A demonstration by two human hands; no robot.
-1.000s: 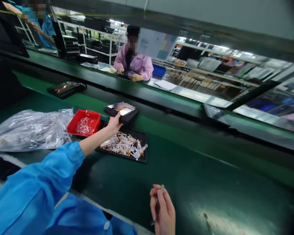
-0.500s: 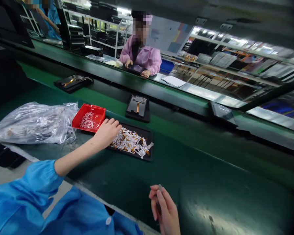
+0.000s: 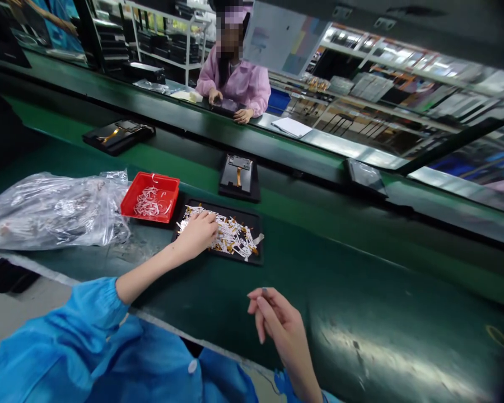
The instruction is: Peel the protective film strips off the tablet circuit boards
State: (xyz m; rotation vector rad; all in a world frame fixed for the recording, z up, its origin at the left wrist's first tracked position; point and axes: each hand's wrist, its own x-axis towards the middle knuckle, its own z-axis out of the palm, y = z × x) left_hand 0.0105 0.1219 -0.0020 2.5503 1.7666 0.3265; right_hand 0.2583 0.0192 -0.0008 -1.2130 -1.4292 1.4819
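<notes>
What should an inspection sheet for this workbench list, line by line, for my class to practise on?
surface: green conveyor belt
job's things: black tray heaped with orange-and-white strips; red bin of white strips
clutter: crumpled clear plastic bag beside the bin
hands: left hand on the strips; right hand over the belt, holding nothing clearly visible
cables: nothing seen
surroundings: black fixture beyond the tray; co-worker in pink across the line

A green assembly-line workbench (image 3: pixel 361 291) spans the lower right of the frame, while white wire shelving (image 3: pixel 163 39) holding black trays stands at upper centre-left, beside a colour-block wall chart (image 3: pixel 283 39), with bright light strips (image 3: pixel 407 59) at upper right.
</notes>
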